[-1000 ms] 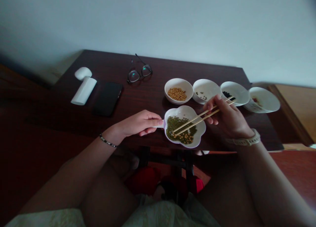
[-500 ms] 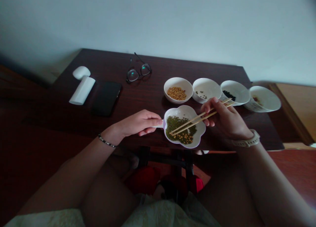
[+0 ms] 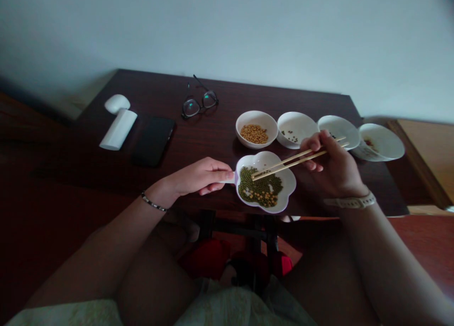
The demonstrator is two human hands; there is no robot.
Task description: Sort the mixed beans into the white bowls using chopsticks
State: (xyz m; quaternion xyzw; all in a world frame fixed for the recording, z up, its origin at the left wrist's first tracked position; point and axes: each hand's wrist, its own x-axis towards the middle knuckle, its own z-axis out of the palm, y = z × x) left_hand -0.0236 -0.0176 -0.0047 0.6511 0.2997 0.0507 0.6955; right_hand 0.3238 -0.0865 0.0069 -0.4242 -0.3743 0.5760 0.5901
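My left hand [image 3: 202, 175] is closed around the short handle of a white flower-shaped dish [image 3: 290, 189] at the table's front edge. Green mung beans [image 3: 255, 186] cover much of the dish's bottom, with yellow soybeans [image 3: 267, 199] among them at the near side. My right hand [image 3: 331, 163] grips a pair of wooden chopsticks [image 3: 296, 162]. Their tips are over the mung beans, left of the dish's middle; whether they pinch a bean is too small to tell. Behind the dish stand a bowl of soybeans [image 3: 254, 134] and a bowl with a few small beans [image 3: 291, 136].
Further right are a white bowl [image 3: 342, 127] partly hidden by my right hand and a bowl with some reddish bits [image 3: 385, 144]. Eyeglasses [image 3: 200, 106], a black phone [image 3: 154, 141], a white cylinder [image 3: 118, 129] and a rounded white object [image 3: 117, 103] lie on the left.
My right hand has moved right and the chopstick tips have shifted up and to the right, away from the soybeans. My left hand and the dish have stayed in place.
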